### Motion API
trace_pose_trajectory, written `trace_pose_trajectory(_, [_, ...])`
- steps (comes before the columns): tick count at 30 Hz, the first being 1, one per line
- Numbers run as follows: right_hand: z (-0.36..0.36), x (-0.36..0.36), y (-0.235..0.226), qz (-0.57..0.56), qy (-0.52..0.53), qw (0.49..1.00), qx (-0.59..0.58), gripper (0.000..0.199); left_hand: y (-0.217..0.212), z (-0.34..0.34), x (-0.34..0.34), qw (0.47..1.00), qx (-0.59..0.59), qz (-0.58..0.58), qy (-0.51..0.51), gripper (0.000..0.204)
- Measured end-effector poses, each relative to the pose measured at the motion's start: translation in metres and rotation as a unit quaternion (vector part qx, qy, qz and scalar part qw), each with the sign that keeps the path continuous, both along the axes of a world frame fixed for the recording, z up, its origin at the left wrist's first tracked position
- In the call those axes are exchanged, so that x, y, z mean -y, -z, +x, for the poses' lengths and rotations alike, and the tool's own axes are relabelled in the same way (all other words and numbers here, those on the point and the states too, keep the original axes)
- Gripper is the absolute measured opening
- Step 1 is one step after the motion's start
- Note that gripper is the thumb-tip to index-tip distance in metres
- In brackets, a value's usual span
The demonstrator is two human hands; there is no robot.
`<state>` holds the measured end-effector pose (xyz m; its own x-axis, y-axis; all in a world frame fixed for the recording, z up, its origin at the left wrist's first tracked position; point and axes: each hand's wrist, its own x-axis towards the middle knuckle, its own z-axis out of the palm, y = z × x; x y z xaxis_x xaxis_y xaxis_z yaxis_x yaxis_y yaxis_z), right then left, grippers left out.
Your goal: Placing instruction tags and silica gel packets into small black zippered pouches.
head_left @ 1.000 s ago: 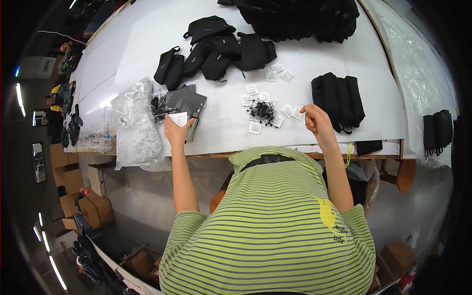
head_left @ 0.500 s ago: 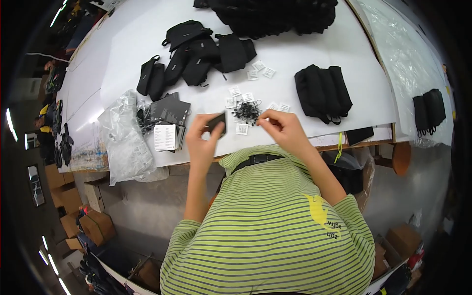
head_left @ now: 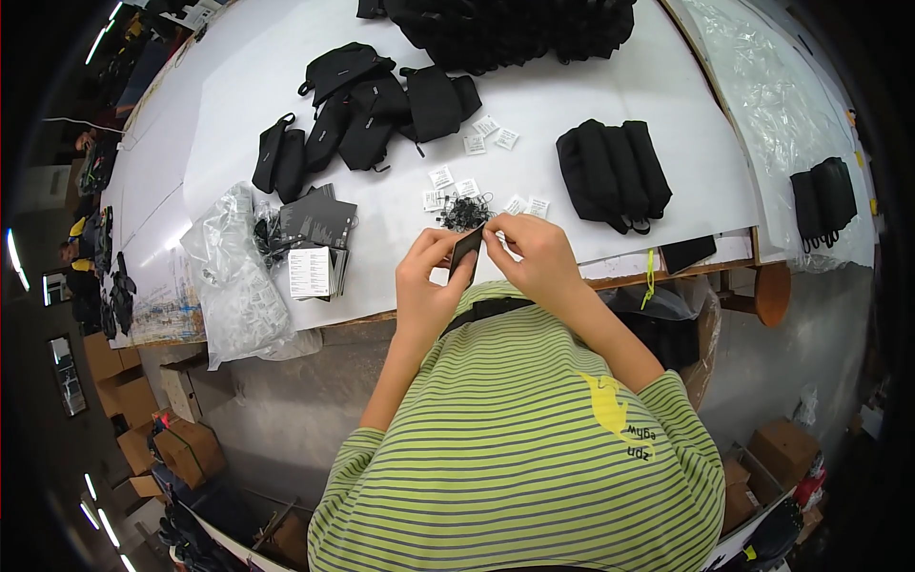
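Close to the table's front edge, my left hand grips a small dark card between thumb and fingers. My right hand is pinched at the card's upper corner; whatever its fingertips hold is too small to make out. Just beyond both hands lies a tangled pile of small black loop fasteners. Small white packets are scattered around that pile. Left of my hands there are fanned dark cards and a stack of cards with a white printed face.
Several black zip pouches lie at the far left, below a large black heap. Folded black pouches sit to the right, more at the far right. A clear plastic bag hangs over the front edge at left.
My left hand has brought the dark card rightward toward my right hand. The two hands, apart before, now meet at the card's corner. The view has shifted slightly.
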<state>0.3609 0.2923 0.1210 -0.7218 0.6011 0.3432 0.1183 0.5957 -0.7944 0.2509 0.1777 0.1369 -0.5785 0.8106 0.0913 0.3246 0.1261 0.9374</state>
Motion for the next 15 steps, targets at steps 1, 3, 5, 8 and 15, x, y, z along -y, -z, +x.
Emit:
trace_pose_trajectory(1, [0.001, -0.001, -0.003, -0.001, -0.003, 1.0, 0.015, 0.006, -0.001, 0.0, 0.0, 1.0, -0.001, 0.0, -0.001, 0.015])
trace_pose_trajectory(3, [0.002, -0.003, -0.008, -0.002, -0.007, 0.999, 0.031, 0.006, -0.003, -0.001, 0.001, 0.999, -0.035, -0.002, -0.001, 0.013])
trace_pose_trajectory(5, [0.004, -0.006, -0.014, -0.202, -0.028, 0.977, 0.068, 0.007, -0.002, -0.007, 0.004, 0.999, -0.026, -0.003, 0.028, 0.014])
trace_pose_trajectory(8, [0.01, -0.009, -0.008, -0.262, -0.054, 0.963, -0.002, 0.009, 0.007, -0.02, 0.006, 0.986, 0.138, 0.021, 0.093, 0.015])
trace_pose_trajectory(15, [0.008, -0.009, -0.004, -0.178, -0.092, 0.978, 0.066, 0.009, 0.031, -0.02, 0.004, 0.945, 0.304, -0.02, 0.121, 0.011])
